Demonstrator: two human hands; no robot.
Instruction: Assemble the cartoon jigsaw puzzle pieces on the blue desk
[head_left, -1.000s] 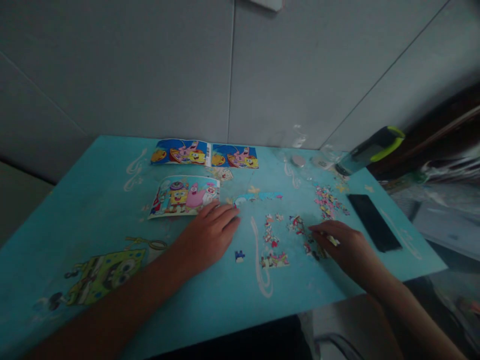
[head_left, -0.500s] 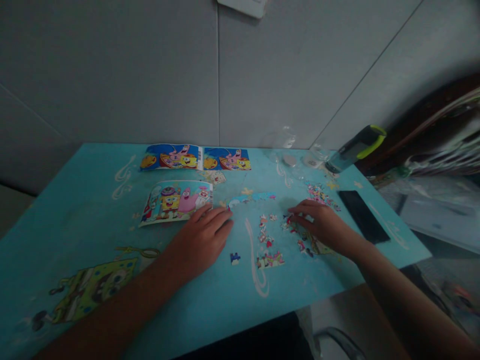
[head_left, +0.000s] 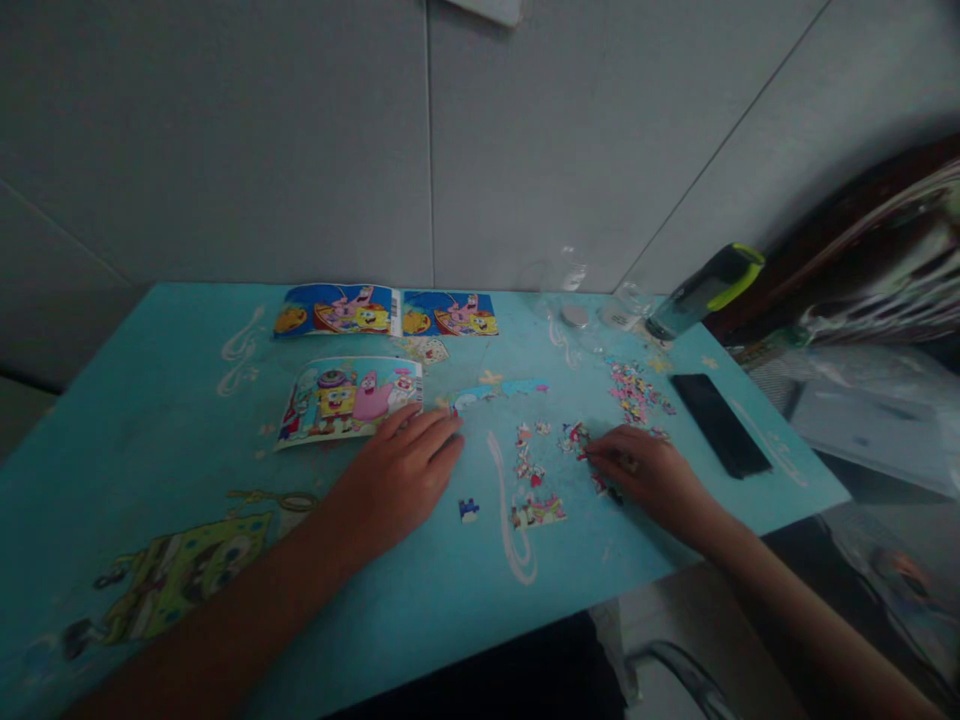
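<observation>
My left hand (head_left: 411, 470) lies on the table with its fingers stretched out, fingertips by the lower right corner of a curved cartoon picture card (head_left: 351, 402). My right hand (head_left: 643, 468) is pinched at the edge of a small cluster of jigsaw pieces (head_left: 573, 437); the piece at its fingertips is mostly hidden. Between the hands, a column of joined pieces (head_left: 523, 452) stands above a joined bottom strip (head_left: 540, 512). A blue strip of joined pieces (head_left: 502, 391) lies farther back. One dark blue piece (head_left: 469, 511) sits alone near my left hand.
A heap of loose pieces (head_left: 637, 392) is beyond my right hand, beside a black phone-like slab (head_left: 720, 425). At the back stand a bottle with a lime-edged lid (head_left: 705, 290) and clear plastic containers (head_left: 574, 285). Two blue picture cards (head_left: 450, 314) lie by the wall.
My right hand has shifted slightly right and toward me, its fingers drawn closer together, uncovering more of the loose heap. My left hand stays in place. The view has shifted a little.
</observation>
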